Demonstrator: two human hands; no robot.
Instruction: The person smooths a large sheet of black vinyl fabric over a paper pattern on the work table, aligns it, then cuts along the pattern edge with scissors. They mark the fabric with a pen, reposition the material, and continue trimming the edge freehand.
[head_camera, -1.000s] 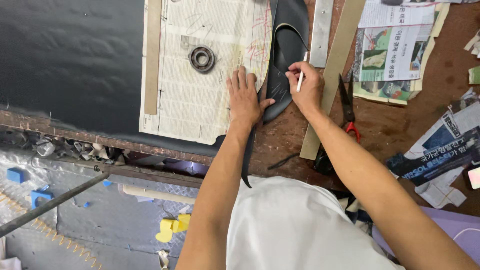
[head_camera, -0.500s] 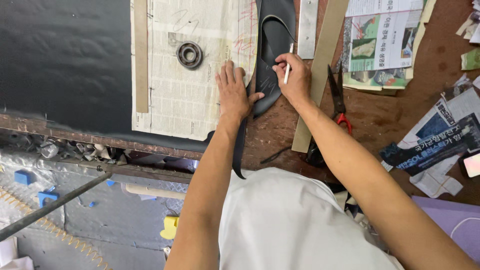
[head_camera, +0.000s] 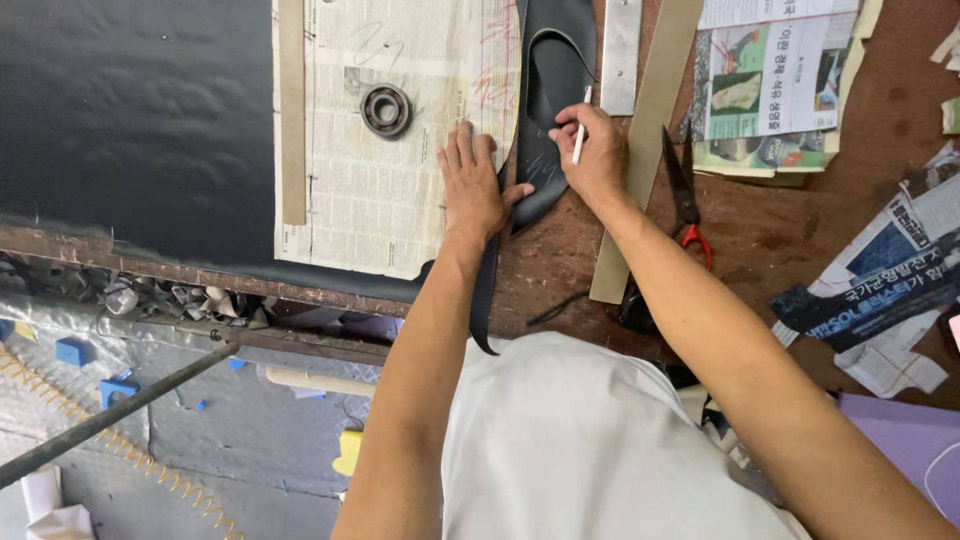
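My left hand (head_camera: 472, 185) lies flat, fingers spread, on the right edge of a newspaper pattern sheet (head_camera: 400, 140), its thumb pressing a curved piece of black leather (head_camera: 555, 90). My right hand (head_camera: 595, 150) grips a thin white marking pencil (head_camera: 579, 135) with its tip on the black leather. A round metal bearing (head_camera: 386, 109) rests as a weight on the newspaper. A wide sheet of black leather (head_camera: 130, 120) lies under the newspaper to the left.
A metal ruler (head_camera: 620, 55) and a tan cardboard strip (head_camera: 650, 140) lie right of the black piece. Red-handled scissors (head_camera: 688, 195) sit on the brown table (head_camera: 780, 230), with newspapers (head_camera: 775, 80) and printed scraps (head_camera: 880, 290) farther right. A wooden strip (head_camera: 292, 110) lies on the sheet.
The view has shifted, so everything sits a little lower in the picture. My right hand with the pencil has moved slightly down along the black piece. My left hand stays pressed flat.
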